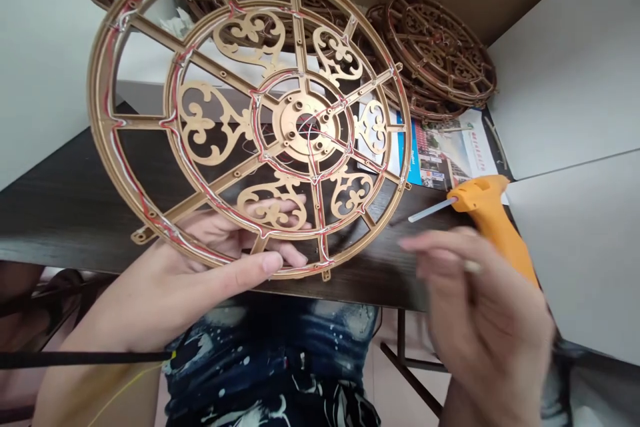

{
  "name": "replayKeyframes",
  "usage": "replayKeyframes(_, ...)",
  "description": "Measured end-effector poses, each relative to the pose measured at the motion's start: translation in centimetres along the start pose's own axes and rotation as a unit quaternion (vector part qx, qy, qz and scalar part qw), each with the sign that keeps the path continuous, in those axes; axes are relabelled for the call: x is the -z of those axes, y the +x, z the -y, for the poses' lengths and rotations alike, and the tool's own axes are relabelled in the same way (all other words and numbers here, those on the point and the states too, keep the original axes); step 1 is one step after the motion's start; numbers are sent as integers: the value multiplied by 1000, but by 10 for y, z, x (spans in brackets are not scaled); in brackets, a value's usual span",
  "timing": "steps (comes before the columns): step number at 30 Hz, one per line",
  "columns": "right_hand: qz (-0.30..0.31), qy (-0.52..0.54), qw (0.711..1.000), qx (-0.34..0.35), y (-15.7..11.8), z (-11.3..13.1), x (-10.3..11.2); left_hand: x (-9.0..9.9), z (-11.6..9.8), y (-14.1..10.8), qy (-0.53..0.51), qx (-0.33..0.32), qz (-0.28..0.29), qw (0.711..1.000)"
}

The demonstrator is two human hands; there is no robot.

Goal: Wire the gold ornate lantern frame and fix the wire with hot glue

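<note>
The left hand [210,280] grasped the gold openwork wheel [295,127] by its lower rim, with the fingers [280,253] passed through the fretwork from behind and the thumb lying across the front. That firm hold kept the wheel tilted up in the left and centre of the frame, its lower rim just over the table's front edge, with its face and the red and white wires [175,233] along rim and spokes open to view. The right hand [480,320], at lower right, was blurred, and seemed to pinch a pale stick [473,267], though the blur left that unsure. Just beyond it, the orange glue gun [493,213] lay on the dark table [75,220], its white glue stick [430,210] pointing left. A stack of brown wheels [435,57] stood at upper right, above printed sheets [440,153].
</note>
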State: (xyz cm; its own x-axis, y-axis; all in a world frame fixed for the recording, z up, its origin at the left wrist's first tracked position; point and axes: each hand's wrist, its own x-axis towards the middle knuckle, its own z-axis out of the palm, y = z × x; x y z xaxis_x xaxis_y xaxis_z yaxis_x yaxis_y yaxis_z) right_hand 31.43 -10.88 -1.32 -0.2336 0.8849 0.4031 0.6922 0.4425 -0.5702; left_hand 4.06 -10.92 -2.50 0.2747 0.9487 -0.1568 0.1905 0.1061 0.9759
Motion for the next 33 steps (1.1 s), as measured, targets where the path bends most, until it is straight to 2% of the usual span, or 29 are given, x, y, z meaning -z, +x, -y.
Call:
replayKeyframes(2,116,2,993,-16,5,2,1,-1,-2,2,4,0,7,1000)
replayKeyframes(4,176,15,984,-15,12,3,-2,-2,-4,4,6,3,11,1000)
replayKeyframes(12,286,42,957,-22,37,-1,-12,1,-2,3,69,-19,3,997)
replayKeyframes(19,317,84,944,-46,41,-1,-16,5,1,4,78,-24,24,996)
replayKeyframes(25,289,89,949,-87,37,-1,-22,6,1,3,112,-12,16,993)
replayKeyframes(33,273,82,955,-81,37,-7,-25,6,-1,4,130,-13,39,991)
